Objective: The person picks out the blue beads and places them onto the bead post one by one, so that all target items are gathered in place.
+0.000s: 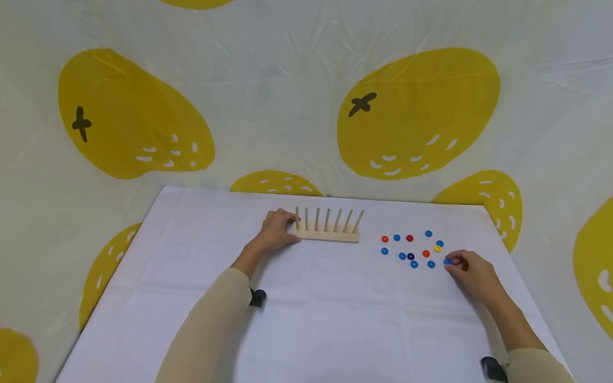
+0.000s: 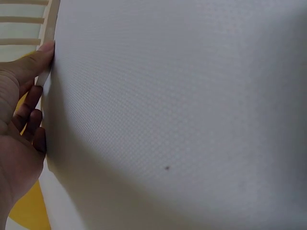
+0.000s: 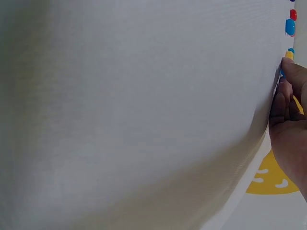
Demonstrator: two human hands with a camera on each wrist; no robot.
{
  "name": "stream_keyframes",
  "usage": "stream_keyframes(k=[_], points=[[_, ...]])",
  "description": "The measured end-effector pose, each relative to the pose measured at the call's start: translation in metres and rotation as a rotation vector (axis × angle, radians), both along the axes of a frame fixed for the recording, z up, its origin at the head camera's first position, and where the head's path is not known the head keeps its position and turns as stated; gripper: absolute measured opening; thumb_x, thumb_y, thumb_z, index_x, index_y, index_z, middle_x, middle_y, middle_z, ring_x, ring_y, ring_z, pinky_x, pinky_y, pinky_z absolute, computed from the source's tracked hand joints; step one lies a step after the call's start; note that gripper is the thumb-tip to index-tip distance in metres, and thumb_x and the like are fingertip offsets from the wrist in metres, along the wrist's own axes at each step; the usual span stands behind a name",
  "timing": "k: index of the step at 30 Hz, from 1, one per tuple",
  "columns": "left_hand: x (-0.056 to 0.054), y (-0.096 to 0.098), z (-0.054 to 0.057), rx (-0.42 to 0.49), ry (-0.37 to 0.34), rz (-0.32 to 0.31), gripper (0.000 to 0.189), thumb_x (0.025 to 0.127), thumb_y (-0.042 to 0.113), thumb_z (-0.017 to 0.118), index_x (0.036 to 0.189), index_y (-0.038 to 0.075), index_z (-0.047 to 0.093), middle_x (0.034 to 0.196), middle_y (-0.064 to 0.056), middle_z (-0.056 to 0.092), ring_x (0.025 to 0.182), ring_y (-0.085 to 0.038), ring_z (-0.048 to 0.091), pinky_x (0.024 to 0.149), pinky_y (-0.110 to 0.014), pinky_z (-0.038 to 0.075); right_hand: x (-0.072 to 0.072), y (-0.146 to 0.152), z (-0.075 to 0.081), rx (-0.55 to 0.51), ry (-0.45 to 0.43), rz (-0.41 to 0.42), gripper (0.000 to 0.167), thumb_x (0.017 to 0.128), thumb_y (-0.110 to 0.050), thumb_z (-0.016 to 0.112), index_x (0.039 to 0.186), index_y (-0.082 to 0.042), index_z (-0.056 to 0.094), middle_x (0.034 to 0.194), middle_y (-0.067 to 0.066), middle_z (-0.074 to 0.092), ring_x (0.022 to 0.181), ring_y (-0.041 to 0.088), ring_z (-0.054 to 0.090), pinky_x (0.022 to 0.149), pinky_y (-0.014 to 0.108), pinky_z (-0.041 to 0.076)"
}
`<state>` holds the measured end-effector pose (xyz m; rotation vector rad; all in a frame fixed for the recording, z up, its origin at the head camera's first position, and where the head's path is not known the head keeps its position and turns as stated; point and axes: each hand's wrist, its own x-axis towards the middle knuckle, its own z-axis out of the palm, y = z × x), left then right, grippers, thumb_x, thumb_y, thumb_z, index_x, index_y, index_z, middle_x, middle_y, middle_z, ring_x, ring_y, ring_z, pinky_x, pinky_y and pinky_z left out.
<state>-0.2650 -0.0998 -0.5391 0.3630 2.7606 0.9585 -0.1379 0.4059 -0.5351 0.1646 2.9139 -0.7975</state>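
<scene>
A pale wooden rack with a row of several upright pegs stands near the table's far edge. My left hand grips its left end between thumb and fingers; the left wrist view shows the thumb on the wooden base. At the right, my right hand pinches a small blue ring at table level, beside a loose scatter of rings. Among these are a yellow ring, a dark purple ring, a red ring and several blue ones. The right fingers partly hide the pinched ring.
A white-covered table carries everything. Behind it hangs a pale curtain printed with large yellow fruit shapes. Orange rings, one of them the nearer orange ring, lie between the rack and my right hand.
</scene>
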Motion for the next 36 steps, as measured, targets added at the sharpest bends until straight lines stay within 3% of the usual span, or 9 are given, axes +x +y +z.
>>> stream_keyframes(k=[17, 25, 32, 36], points=[[0.0, 0.0, 0.0, -0.012, 0.0, -0.004, 0.06, 0.081, 0.027, 0.09, 0.134, 0.01, 0.066, 0.137, -0.013, 0.059, 0.132, -0.033, 0.044, 0.115, -0.048, 0.037, -0.002, -0.001, 0.006, -0.005, -0.005, 0.015, 0.035, 0.098, -0.023, 0.072, 0.123, 0.001, 0.063, 0.104, 0.017, 0.062, 0.096, 0.03, 0.054, 0.079, 0.028, 0.05], [0.001, -0.001, -0.001, -0.01, -0.005, -0.001, 0.059, 0.081, 0.027, 0.089, 0.134, 0.011, 0.066, 0.135, -0.011, 0.059, 0.132, -0.033, 0.044, 0.115, -0.048, 0.037, -0.006, -0.009, 0.018, -0.007, 0.03, 0.031, 0.036, 0.098, -0.024, 0.072, 0.123, 0.0, 0.062, 0.105, 0.016, 0.064, 0.096, 0.029, 0.056, 0.078, 0.023, 0.051], [0.002, 0.0, -0.001, -0.002, -0.007, 0.005, 0.059, 0.082, 0.026, 0.089, 0.134, 0.011, 0.066, 0.135, -0.011, 0.059, 0.132, -0.032, 0.044, 0.115, -0.049, 0.037, -0.012, -0.02, 0.033, -0.011, 0.125, 0.077, 0.034, 0.097, -0.02, 0.073, 0.123, -0.001, 0.063, 0.104, 0.015, 0.066, 0.095, 0.028, 0.059, 0.071, 0.006, 0.044], [0.001, -0.001, -0.002, -0.01, 0.0, 0.001, 0.059, 0.082, 0.028, 0.089, 0.134, 0.011, 0.066, 0.136, -0.011, 0.059, 0.132, -0.032, 0.044, 0.115, -0.048, 0.037, -0.016, -0.03, 0.042, -0.03, 0.154, 0.097, 0.031, 0.097, -0.02, 0.073, 0.122, -0.003, 0.064, 0.103, 0.013, 0.066, 0.095, 0.028, 0.059, 0.072, 0.003, 0.042]])
